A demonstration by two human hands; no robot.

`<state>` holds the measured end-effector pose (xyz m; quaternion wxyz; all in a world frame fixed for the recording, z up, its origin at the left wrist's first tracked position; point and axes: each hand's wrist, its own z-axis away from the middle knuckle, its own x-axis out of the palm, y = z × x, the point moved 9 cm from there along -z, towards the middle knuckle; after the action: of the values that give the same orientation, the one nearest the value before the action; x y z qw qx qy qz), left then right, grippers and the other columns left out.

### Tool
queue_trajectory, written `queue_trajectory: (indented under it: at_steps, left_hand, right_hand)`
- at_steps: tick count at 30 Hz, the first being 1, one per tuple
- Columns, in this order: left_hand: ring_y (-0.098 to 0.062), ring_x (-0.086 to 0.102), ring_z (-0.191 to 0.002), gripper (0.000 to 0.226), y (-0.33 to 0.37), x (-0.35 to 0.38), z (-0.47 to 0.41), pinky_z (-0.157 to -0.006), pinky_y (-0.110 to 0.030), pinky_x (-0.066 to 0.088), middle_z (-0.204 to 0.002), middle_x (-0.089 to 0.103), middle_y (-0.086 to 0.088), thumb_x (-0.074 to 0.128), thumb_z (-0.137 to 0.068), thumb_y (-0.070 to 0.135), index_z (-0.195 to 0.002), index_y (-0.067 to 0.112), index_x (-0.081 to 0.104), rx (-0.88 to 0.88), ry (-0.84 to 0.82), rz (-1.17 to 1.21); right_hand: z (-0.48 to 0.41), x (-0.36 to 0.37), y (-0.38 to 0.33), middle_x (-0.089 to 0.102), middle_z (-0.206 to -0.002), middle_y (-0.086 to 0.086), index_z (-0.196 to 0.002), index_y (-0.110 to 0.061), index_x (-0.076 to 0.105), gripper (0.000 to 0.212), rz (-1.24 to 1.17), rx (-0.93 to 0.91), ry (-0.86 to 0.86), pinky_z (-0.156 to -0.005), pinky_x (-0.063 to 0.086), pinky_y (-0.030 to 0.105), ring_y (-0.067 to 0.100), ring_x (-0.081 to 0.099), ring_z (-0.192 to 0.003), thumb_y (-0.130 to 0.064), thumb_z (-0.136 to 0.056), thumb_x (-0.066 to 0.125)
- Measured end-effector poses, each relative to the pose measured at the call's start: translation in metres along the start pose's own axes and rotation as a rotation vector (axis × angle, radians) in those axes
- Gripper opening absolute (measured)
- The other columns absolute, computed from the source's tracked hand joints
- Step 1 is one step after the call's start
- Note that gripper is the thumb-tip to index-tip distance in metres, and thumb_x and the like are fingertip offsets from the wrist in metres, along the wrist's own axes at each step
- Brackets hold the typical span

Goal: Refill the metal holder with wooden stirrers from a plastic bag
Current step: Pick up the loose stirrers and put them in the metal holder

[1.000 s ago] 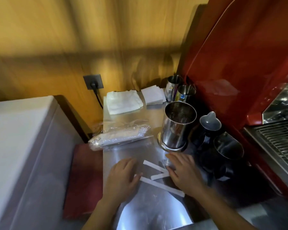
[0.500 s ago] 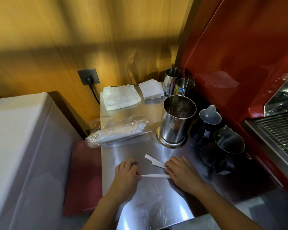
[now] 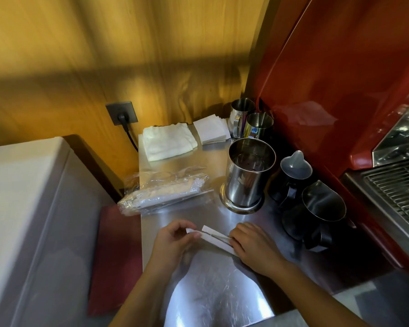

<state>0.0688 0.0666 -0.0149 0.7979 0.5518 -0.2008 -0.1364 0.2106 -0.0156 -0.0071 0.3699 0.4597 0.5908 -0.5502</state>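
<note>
A few pale wrapped stirrers [image 3: 215,237] lie bunched together on the steel counter [image 3: 213,291], just in front of the metal holder [image 3: 247,173]. My left hand [image 3: 175,244] pinches their left ends, lifted a little off the counter. My right hand [image 3: 253,246] presses on their right ends with its fingers curled over them. The holder stands upright and looks empty inside. The clear plastic bag [image 3: 163,194] with more stirrers lies on its side to the left of the holder, behind my left hand.
Two dark pitchers [image 3: 316,208] stand right of the holder, two steel cups [image 3: 250,121] behind it. Folded cloth [image 3: 168,140] and napkins [image 3: 211,132] lie near the wall. A red machine [image 3: 340,90] lines the right; a white cabinet [image 3: 21,208] the left.
The stirrers lay spread apart on the counter; both hands have pushed them together into one bunch. My left hand has closed on their left ends.
</note>
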Motion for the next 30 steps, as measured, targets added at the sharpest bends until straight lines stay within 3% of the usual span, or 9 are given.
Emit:
queue_trajectory:
  at_steps: [3, 5, 11, 15, 19, 21, 23, 27, 30]
  left_hand:
    - [-0.015, 0.06, -0.055, 0.02, 0.03, 0.006, 0.001, -0.055, -0.017, 0.05, -0.054, 0.063, -0.002, 0.062, -0.072, -0.016, -0.07, 0.003, 0.063, 0.137, 0.069, -0.046]
    - [-0.002, 0.056, -0.046, 0.017, 0.055, 0.012, 0.001, -0.047, -0.011, 0.045, -0.047, 0.063, 0.005, 0.061, -0.074, -0.015, -0.07, 0.002, 0.061, 0.221, 0.059, -0.069]
    - [0.002, 0.052, -0.049, 0.008, 0.132, 0.036, -0.003, -0.048, -0.01, 0.042, -0.053, 0.061, 0.012, 0.065, -0.079, 0.005, -0.073, 0.008, 0.061, 0.464, -0.009, -0.266]
    - [-0.001, 0.052, -0.053, 0.008, 0.191, 0.062, 0.001, -0.047, -0.009, 0.04, -0.06, 0.061, 0.009, 0.066, -0.078, 0.022, -0.072, 0.022, 0.061, 0.671, -0.024, -0.427]
    - [-0.014, 0.054, -0.057, 0.01, 0.246, 0.097, 0.015, -0.052, -0.028, 0.046, -0.067, 0.06, 0.0, 0.065, -0.077, 0.033, -0.072, 0.028, 0.057, 0.894, -0.075, -0.505]
    - [-0.019, 0.055, -0.061, 0.014, 0.269, 0.111, 0.024, -0.054, -0.031, 0.045, -0.068, 0.06, 0.003, 0.067, -0.081, 0.027, -0.072, 0.029, 0.056, 1.032, -0.045, -0.563]
    - [-0.018, 0.054, -0.058, 0.012, 0.283, 0.123, 0.026, -0.051, -0.029, 0.042, -0.065, 0.06, 0.002, 0.067, -0.081, 0.025, -0.074, 0.022, 0.058, 1.095, -0.069, -0.546]
    - [-0.001, 0.045, -0.053, 0.014, 0.284, 0.146, 0.013, -0.05, -0.011, 0.034, -0.061, 0.051, 0.012, 0.067, -0.081, 0.022, -0.075, 0.017, 0.056, 1.117, -0.128, -0.59]
    - [0.001, 0.047, -0.055, 0.016, 0.262, 0.152, -0.015, -0.052, -0.01, 0.035, -0.061, 0.052, 0.013, 0.068, -0.081, 0.023, -0.075, 0.012, 0.059, 0.992, -0.132, -0.649]
  right_hand:
    - [-0.002, -0.005, 0.004, 0.059, -0.091, 0.004, -0.089, -0.011, 0.058, 0.023, -0.056, 0.06, 0.024, -0.065, 0.035, 0.028, 0.022, 0.055, -0.081, -0.025, -0.094, 0.04]
    - [-0.004, -0.016, 0.002, 0.059, -0.09, 0.003, -0.089, -0.012, 0.058, 0.022, -0.098, 0.065, 0.07, -0.06, 0.032, 0.025, 0.021, 0.055, -0.077, -0.027, -0.095, 0.043]
    - [-0.019, -0.083, 0.0, 0.064, -0.078, 0.007, -0.089, -0.008, 0.059, 0.012, -0.317, 0.159, 0.266, -0.059, 0.051, 0.035, 0.022, 0.06, -0.066, -0.02, -0.091, 0.055]
    - [-0.026, -0.139, 0.002, 0.064, -0.071, 0.004, -0.09, -0.011, 0.058, 0.011, -0.455, 0.182, 0.423, -0.061, 0.052, 0.039, 0.019, 0.062, -0.065, -0.022, -0.09, 0.056]
    - [-0.029, -0.206, 0.003, 0.058, -0.066, -0.014, -0.089, -0.013, 0.056, 0.016, -0.494, 0.092, 0.692, -0.051, 0.048, 0.015, 0.004, 0.061, -0.061, -0.029, -0.088, 0.056]
    - [-0.031, -0.231, 0.01, 0.061, -0.065, -0.014, -0.088, -0.021, 0.055, 0.005, -0.578, 0.058, 0.794, -0.049, 0.049, 0.013, 0.001, 0.064, -0.06, -0.025, -0.088, 0.058]
    - [-0.034, -0.246, 0.021, 0.065, -0.067, -0.015, -0.083, -0.04, 0.052, 0.014, -0.625, 0.094, 0.854, -0.053, 0.055, 0.022, 0.003, 0.066, -0.063, -0.028, -0.089, 0.058]
    - [-0.046, -0.246, 0.037, 0.066, -0.073, -0.011, -0.083, -0.032, 0.054, 0.006, -0.509, 0.208, 0.82, -0.066, 0.056, 0.045, 0.014, 0.067, -0.07, -0.035, -0.088, 0.057]
    - [-0.061, -0.225, 0.044, 0.068, -0.073, -0.001, -0.086, -0.019, 0.056, 0.014, -0.324, 0.272, 0.661, -0.067, 0.052, 0.042, 0.023, 0.065, -0.068, -0.032, -0.088, 0.056]
